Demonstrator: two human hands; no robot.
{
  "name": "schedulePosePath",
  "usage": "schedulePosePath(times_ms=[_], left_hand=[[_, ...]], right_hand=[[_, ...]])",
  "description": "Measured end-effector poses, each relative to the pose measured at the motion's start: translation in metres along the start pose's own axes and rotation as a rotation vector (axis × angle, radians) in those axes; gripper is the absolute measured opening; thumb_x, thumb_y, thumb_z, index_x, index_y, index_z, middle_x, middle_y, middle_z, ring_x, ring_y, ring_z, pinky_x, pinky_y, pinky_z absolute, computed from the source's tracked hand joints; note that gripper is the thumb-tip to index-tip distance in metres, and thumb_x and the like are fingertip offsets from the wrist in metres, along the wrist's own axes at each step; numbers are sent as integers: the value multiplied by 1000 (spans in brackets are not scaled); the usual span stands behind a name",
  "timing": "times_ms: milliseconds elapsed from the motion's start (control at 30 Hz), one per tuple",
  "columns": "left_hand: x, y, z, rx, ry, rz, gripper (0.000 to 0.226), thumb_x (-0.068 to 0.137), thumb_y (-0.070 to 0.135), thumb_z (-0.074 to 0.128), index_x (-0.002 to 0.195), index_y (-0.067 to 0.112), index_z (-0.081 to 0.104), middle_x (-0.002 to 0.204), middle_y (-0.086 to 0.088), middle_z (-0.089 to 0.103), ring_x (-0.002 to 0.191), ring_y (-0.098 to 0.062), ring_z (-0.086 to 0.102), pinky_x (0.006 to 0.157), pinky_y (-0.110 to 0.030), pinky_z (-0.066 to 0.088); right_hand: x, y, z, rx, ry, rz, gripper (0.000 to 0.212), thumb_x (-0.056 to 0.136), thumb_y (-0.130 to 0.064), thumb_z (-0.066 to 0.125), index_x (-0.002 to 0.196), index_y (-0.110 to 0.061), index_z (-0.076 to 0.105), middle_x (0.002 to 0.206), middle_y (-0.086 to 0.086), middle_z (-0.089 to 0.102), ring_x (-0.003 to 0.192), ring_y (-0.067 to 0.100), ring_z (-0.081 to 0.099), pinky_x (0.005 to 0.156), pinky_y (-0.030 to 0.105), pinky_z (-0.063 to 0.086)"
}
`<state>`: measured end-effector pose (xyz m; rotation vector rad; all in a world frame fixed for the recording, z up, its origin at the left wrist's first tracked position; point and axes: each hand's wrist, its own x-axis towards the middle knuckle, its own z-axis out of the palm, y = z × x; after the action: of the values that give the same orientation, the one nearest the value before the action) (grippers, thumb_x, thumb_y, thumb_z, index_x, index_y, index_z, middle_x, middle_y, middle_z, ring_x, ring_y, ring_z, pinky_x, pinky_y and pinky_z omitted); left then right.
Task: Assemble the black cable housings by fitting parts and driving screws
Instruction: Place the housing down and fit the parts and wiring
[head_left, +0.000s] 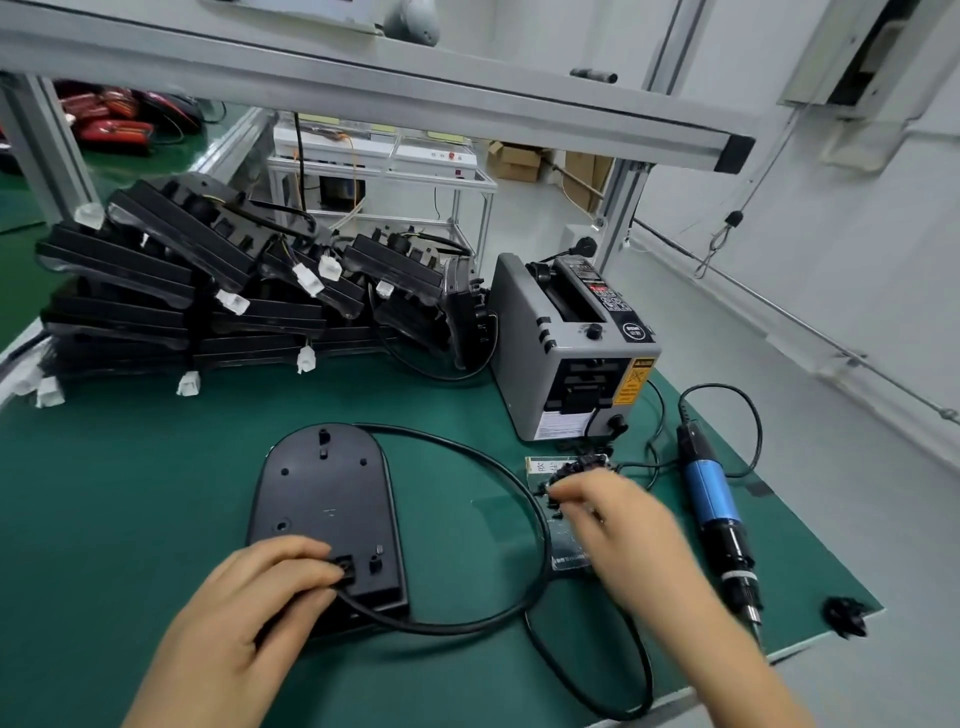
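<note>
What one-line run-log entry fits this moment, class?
left hand: holds housing | right hand: at screws, grip blurred | driver: lies on mat

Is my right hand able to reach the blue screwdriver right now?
Probably yes. The blue screwdriver lies bare on the green mat just right of the right hand, nothing between them. The hand is blurred at the small black screws, so it may be holding one.
</note>
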<state>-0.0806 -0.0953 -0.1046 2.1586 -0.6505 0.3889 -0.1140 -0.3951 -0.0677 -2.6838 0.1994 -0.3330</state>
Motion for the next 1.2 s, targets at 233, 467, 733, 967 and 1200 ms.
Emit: schedulePosePath(times_ms=[233,467,733,967,1200], left_hand=[[1,0,1,-13,17,1,20,79,47,50,84,41,67,104,27,59,101,5,52,82,-3,34],[0,3,0,-35,16,-19,24,77,47,50,82,35,70,103,27,60,102,8,51,85,-2,34],[0,1,-1,-19,-3,-19,24,81,45,50,85,33,70,103,27,59,100,4,53,83,-4,35],[-1,2,-2,-21,-20,-41,20,82,43,53,88,33,70,104,27,58,104,4,53,87,-4,34],[-2,7,-1,-38,-2,-84,16,80,29,62,92,32,72,103,25,59,103,0,53,88,-11,38]], right_hand=[[23,46,-4,-568,-101,200,25,88,-49,51,104,-31,60,103,-11,66,103,16,53,77,30,38],[25,48,8,-559,-57,176,23,90,-49,50,101,-31,59,100,-10,63,101,16,55,68,29,40],[21,41,7,-527,-21,217,15,92,-28,42,97,-26,56,85,-7,62,80,17,56,62,28,46],[-3,-29,-1,485,-33,276,18,86,-7,59,76,-22,60,65,-2,68,58,11,57,57,26,47],[-17,-107,36,1091,-300,288,19,90,8,51,83,-6,63,59,2,64,48,8,53,47,18,45]])
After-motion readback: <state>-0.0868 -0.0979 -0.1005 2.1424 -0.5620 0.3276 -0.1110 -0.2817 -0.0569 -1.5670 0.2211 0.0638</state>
